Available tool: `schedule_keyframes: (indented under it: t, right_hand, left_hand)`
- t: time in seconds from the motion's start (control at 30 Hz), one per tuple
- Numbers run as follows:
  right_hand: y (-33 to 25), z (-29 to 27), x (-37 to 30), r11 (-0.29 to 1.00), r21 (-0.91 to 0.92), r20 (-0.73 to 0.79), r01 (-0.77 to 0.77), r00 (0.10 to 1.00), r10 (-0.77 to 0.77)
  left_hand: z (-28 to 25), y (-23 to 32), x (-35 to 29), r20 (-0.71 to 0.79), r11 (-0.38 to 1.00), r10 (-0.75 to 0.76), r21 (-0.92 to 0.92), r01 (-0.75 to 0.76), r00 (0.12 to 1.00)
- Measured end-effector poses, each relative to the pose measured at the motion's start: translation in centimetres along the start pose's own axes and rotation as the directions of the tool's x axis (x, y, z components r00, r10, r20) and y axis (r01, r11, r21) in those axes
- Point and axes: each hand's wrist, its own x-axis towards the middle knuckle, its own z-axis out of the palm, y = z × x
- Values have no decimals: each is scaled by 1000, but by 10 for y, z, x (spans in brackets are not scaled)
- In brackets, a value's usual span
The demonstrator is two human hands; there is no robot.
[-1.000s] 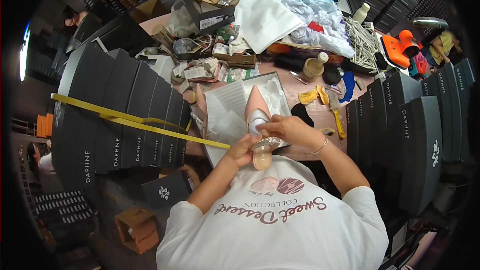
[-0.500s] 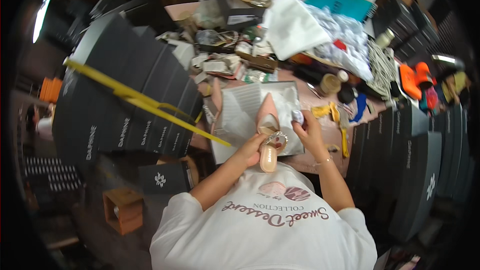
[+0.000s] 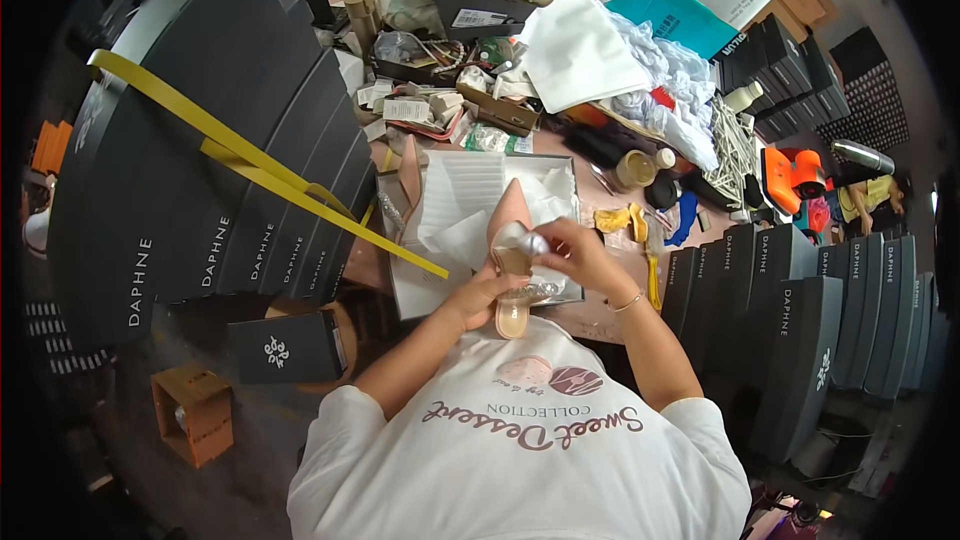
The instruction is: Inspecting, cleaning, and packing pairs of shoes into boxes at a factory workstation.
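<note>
My left hand (image 3: pixel 480 298) is closed around a pink pointed-toe shoe (image 3: pixel 511 208), toe pointing away from me. A sparkling strap crosses the shoe near its pale heel end. My right hand (image 3: pixel 582 258) pinches a small, shiny whitish wad (image 3: pixel 534 243), probably crumpled paper, at the opening of the toe part. Whether the wad touches the shoe's inside, I cannot tell. Beneath lies an open shoebox (image 3: pixel 401 292) lined with white tissue paper (image 3: pixel 462 190). A second pink pointed shoe (image 3: pixel 409 178) rests along the box's left side.
Dark shoeboxes (image 3: pixel 190 170) stand in a row at the left, with yellow strapping (image 3: pixel 260 165) jutting toward the work spot. More dark boxes (image 3: pixel 785 340) stand at the right. White paper sheets (image 3: pixel 582 48), a jar (image 3: pixel 634 170) and a yellow-handled brush (image 3: pixel 654 270) lie beyond my hands.
My right hand has moved left with the wad, from beside the shoe to its opening. My left hand still holds the shoe. The whole view has shifted slightly.
</note>
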Motion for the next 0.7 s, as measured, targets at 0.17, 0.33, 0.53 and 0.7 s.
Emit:
schedule_keyframes:
  t: [0.17, 0.33, 0.53, 0.7]
  right_hand:
    - [-4, 35, 0, 956, -295, -111, -10, 994, -24]
    - [-3, 44, 0, 956, -294, -164, -19, 986, -31]
    - [5, 45, -1, 794, -605, -336, -58, 923, -188]
    - [24, 50, -5, 726, -665, -135, 176, 928, -348]
  left_hand:
    - [13, 11, -5, 17, 997, -27, 77, 25, 999]
    - [8, 13, -3, 45, 988, -74, 137, 67, 996]
    - [11, 11, 0, 9, 979, -80, 190, 77, 997]
    - [21, 11, 3, 23, 980, -149, 138, 145, 988]
